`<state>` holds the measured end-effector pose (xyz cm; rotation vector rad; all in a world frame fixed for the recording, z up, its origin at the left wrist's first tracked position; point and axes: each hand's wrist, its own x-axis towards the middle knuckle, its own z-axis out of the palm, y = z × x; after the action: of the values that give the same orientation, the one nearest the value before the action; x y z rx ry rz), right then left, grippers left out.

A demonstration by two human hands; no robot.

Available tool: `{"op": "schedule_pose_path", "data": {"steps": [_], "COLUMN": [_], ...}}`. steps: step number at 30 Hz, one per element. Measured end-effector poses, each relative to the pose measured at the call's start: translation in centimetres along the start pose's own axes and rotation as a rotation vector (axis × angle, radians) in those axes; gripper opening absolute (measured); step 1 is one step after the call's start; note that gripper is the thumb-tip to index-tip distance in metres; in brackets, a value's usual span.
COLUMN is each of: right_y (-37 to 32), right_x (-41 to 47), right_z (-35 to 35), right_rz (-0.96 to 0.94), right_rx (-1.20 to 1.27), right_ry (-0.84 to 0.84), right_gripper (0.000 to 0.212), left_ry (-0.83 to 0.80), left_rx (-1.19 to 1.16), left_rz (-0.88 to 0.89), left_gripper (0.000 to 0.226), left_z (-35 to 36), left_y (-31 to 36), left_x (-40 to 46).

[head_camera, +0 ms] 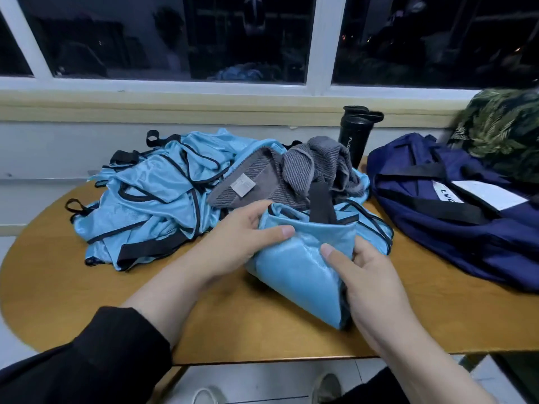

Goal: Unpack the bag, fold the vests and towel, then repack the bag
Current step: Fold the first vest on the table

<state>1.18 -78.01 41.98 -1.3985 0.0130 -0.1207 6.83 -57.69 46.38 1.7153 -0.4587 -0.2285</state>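
Both hands on one blue vest [300, 266] at the table's [73, 287] near edge: left hand [236, 240] pinches its left side, right hand [367, 275] grips the right. Its long axis runs near-right to far-left. Bare table lies on the near-left; pile [151, 196], towel [291, 170] behind, bag [449, 199] far right.

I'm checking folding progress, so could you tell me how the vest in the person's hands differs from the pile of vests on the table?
The vest in hand is folded into one compact bundle; the pile of vests lies loose and crumpled. The left hand and right hand grip the bundle, while nothing holds the pile. The grey towel lies on the pile only. Both are shiny light blue with black trim.
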Motion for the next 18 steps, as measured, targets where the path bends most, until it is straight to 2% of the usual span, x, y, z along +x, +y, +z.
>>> {"op": "schedule_pose_path", "data": {"steps": [3, 5, 7, 9, 12, 16, 18], "right_y": [-1.2, -1.6, -2.0, -2.1, -1.4, 0.7, 1.2], "right_x": [1.4, 2.5, 3.9, 5.7, 9.4, 12.5, 13.0], "right_z": [-2.5, -4.4, -6.3, -8.3, -11.2, -12.8, -12.8], "right_rz": [-0.007, -0.008, -0.033, -0.061, -0.010, 0.040, 0.014], "right_rx": [0.019, 0.000, -0.074, -0.145, -0.287, -0.575, -0.713], "right_ry": [0.073, 0.099, 0.099, 0.099, 0.128, 0.193, 0.245], "right_gripper": [0.016, 0.017, 0.018, 0.017, 0.016, 0.026, 0.029], "left_ry": [-0.159, -0.230, -0.201, -0.158, -0.141, -0.021, 0.011], "left_rx": [0.077, 0.215, 0.234, 0.206, 0.191, 0.367, 0.269], "left_rz": [-0.135, -0.197, -0.201, -0.187, -0.211, -0.282, -0.298], "left_gripper": [0.036, 0.031, 0.018, 0.014, 0.020, 0.034, 0.036], "left_z": [0.9, 2.1, 3.5, 4.8, 5.9, 6.8, 6.9], "left_y": [-0.1, -0.9, -1.2, -0.7, -0.1, -2.1, -3.2], "left_x": [2.1, 3.5, 5.1, 7.0, 10.3, 12.6, 12.6]}}
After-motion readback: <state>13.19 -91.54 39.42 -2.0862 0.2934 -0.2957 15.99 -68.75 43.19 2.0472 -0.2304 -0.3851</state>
